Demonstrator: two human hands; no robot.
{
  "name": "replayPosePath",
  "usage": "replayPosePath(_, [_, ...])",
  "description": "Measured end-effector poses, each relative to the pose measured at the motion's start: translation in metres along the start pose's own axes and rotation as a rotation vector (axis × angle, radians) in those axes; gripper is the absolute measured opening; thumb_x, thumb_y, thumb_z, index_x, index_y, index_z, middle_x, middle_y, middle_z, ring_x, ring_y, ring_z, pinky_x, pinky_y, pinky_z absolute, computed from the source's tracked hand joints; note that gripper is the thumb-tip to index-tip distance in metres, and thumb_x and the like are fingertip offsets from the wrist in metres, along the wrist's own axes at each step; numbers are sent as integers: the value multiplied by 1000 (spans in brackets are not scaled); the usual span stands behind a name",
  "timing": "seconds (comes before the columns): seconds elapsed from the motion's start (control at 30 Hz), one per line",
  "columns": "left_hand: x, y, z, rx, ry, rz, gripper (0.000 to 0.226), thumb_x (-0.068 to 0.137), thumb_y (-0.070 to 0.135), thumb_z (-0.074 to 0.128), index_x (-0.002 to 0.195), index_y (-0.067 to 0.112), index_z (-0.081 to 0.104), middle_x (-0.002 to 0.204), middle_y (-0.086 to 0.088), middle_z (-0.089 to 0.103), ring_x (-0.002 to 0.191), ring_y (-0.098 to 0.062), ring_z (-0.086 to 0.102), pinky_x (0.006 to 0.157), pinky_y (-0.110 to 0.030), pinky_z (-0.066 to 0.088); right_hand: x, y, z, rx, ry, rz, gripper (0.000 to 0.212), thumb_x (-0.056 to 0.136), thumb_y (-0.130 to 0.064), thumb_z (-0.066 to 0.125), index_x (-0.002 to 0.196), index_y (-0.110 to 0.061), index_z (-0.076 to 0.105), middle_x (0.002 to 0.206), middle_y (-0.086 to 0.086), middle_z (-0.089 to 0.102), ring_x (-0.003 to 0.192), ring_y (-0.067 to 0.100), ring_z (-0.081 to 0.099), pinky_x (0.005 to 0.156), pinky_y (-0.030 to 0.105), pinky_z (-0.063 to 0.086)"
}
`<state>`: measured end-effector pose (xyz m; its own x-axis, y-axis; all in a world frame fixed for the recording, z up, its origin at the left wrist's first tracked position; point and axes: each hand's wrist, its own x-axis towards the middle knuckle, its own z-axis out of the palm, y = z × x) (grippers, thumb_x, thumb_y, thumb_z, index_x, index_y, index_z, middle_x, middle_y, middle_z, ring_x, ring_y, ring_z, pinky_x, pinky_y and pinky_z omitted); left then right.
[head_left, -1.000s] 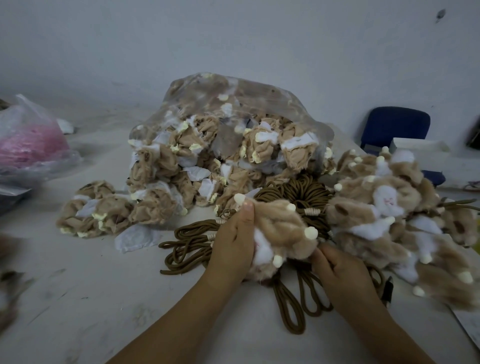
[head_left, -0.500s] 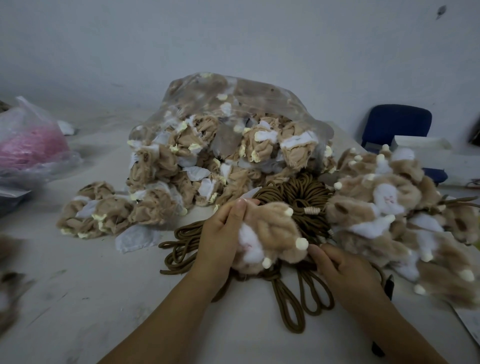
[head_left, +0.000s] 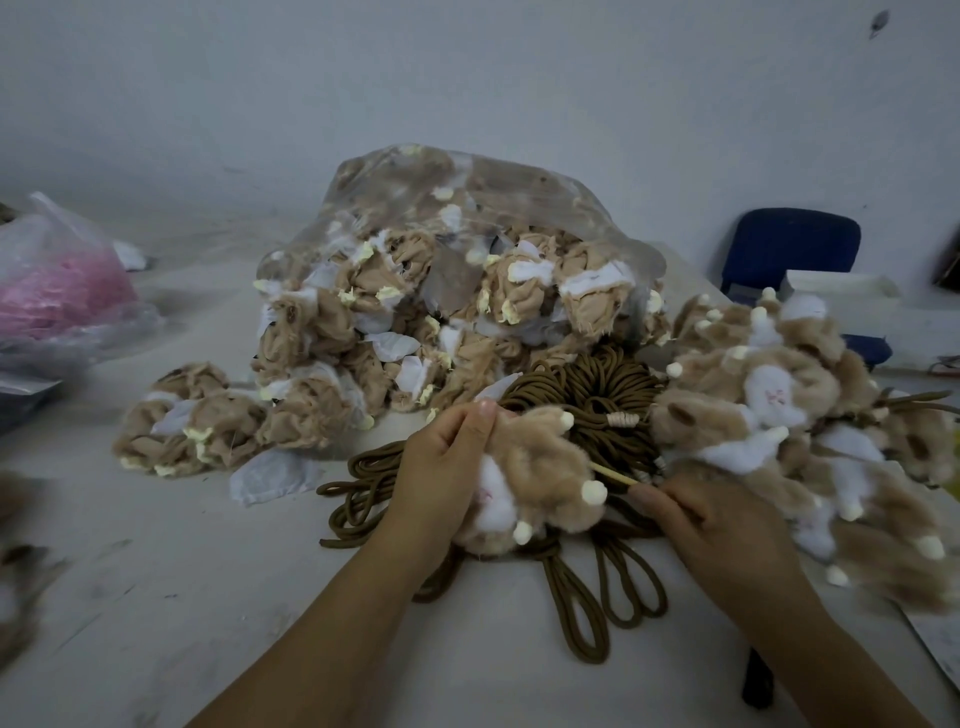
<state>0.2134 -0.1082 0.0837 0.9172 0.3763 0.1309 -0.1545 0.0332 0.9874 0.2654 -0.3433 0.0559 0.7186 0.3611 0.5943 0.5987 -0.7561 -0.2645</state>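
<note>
My left hand (head_left: 445, 473) grips a tan and white plush toy skin (head_left: 540, 483) with small cream nubs, held just above the table. A thin pale stick (head_left: 613, 474) pokes into the toy's right side, and my right hand (head_left: 711, 530) pinches its outer end. Under and behind the toy lies a bundle of brown cord loops (head_left: 597, 395).
A clear plastic bag (head_left: 457, 270) of inside-out tan skins stands behind, a few spilled at its left (head_left: 192, 421). A heap of turned plush skins (head_left: 779, 415) fills the right. A bag with pink material (head_left: 57, 286) lies far left, a blue chair (head_left: 789, 249) far right.
The plush toy has sunk lower toward the table in my left hand. My right hand has come up to its side and now holds a stick pushed into it.
</note>
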Motion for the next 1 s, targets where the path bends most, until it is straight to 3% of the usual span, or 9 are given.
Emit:
replayPosePath(0.1, [2, 2, -4, 32, -75, -7, 25, 91, 46, 56, 77, 40, 76, 82, -9, 74, 70, -18, 63, 60, -29, 53, 4, 2, -5, -85, 27, -65, 51, 91, -57, 35, 56, -26, 54, 50, -10, 46, 45, 4, 43, 47, 16, 30])
replayPosePath(0.2, [2, 4, -9, 18, -167, -5, 26, 80, 52, 55, 78, 37, 77, 75, 0, 74, 68, -11, 67, 60, -23, 54, 5, 1, -7, -138, 60, -90, 53, 91, -56, 34, 54, -24, 56, 48, -9, 47, 42, 7, 43, 46, 14, 26])
replayPosePath(0.33, [0, 1, -6, -43, -244, -8, 27, 81, 50, 56, 82, 32, 77, 81, -4, 75, 74, -14, 70, 65, -24, 57, 4, -3, -6, -83, 71, -94, 65, 94, -60, 28, 57, -17, 59, 50, -4, 51, 43, 13, 47, 43, 29, 40])
replayPosePath(0.47, [-1, 0, 0, -143, -219, -18, 28, 83, 51, 57, 80, 30, 76, 84, -7, 76, 78, -18, 71, 71, -34, 58, -5, -18, 4, -6, 39, 20, 55, 90, -52, 35, 61, -14, 61, 49, -2, 54, 43, 15, 50, 42, 32, 40])
replayPosePath(0.6, [-3, -3, 8, -85, -216, 41, 39, 88, 60, 50, 81, 33, 77, 63, -2, 71, 58, -11, 65, 52, -24, 51, -11, -26, 14, 150, -57, 124, 37, 98, -37, 46, 61, -35, 43, 48, -10, 44, 43, 6, 42, 44, 20, 29])
replayPosePath(0.7, [-4, -6, 12, -75, -121, 68, 46, 85, 62, 50, 84, 24, 75, 74, -6, 74, 70, -15, 69, 65, -29, 56, -11, -29, 18, 252, -122, 186, 37, 94, -26, 48, 57, -32, 42, 49, -5, 49, 54, 12, 51, 48, 21, 34])
replayPosePath(0.83, [-4, -9, 14, 12, 10, 98, 53, 86, 63, 42, 96, 18, 67, 92, -4, 74, 91, -17, 70, 86, -46, 55, -11, -35, 19, 301, -163, 238, 36, 93, -35, 45, 58, -29, 46, 51, -2, 51, 61, 8, 53, 50, 21, 35])
replayPosePath(0.93, [-5, -12, 14, 36, 48, 110, 67, 88, 69, 39, 100, 9, 68, 94, -9, 74, 93, -23, 69, 85, -48, 55, -9, -36, 14, 276, -121, 225, 47, 81, -61, 29, 60, -24, 50, 52, 0, 54, 56, 13, 54, 49, 22, 36])
replayPosePath(1.0, [-4, -15, 14, -14, 70, 109, 63, 87, 69, 39, 98, 16, 70, 92, -4, 75, 91, -18, 70, 81, -39, 56, -9, -34, 14, 240, -100, 206, 54, 80, -63, 28, 62, -19, 54, 53, 0, 55, 50, 11, 52, 50, 27, 38])
